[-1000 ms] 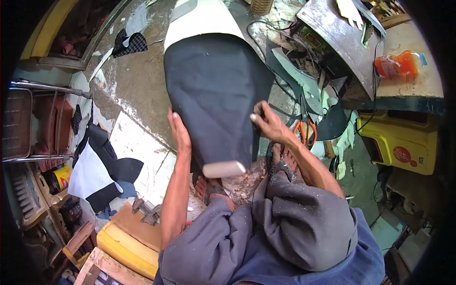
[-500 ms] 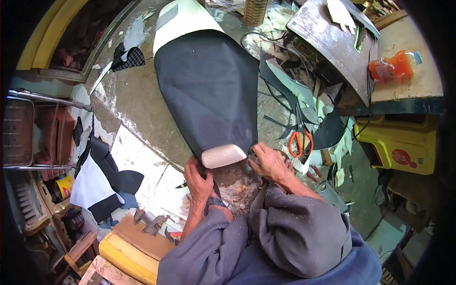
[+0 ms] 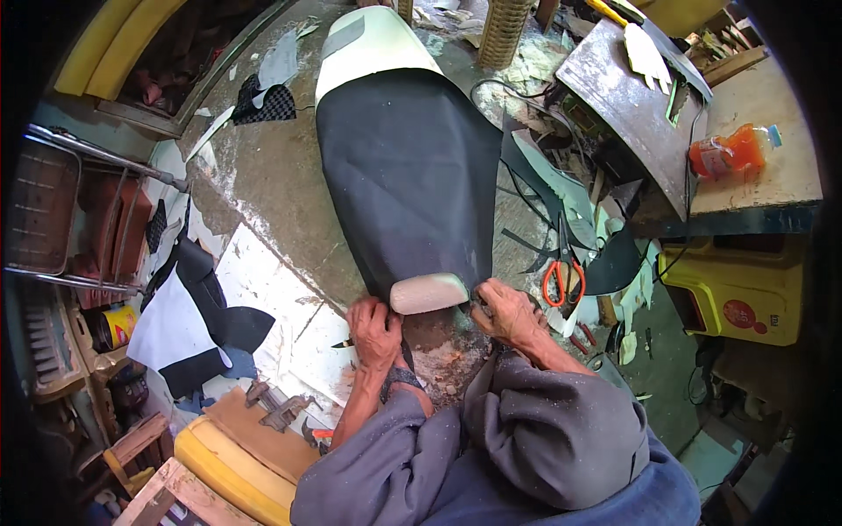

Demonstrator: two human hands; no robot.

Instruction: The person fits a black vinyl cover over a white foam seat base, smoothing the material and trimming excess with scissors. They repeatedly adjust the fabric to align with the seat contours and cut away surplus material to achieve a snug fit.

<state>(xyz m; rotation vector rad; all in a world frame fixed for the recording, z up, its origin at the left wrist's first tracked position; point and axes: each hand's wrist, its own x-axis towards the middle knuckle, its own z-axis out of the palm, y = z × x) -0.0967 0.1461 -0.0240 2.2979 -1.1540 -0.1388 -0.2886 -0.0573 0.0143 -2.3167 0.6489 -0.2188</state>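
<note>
Both hands are curled narrow, the left hand (image 3: 375, 331) and right hand (image 3: 509, 314) pinching the near corners of a black cover sheet (image 3: 412, 175). It drapes over a long pale foam seat (image 3: 377, 46) straight ahead, both ends bare. Orange-handled scissors (image 3: 564, 257) lie to the right among scraps (image 3: 614, 265).

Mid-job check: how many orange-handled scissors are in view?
1. That pair of scissors lies among scraps to the right of the black cover, beyond the right hand. Others could be hidden beneath the scraps.
</note>
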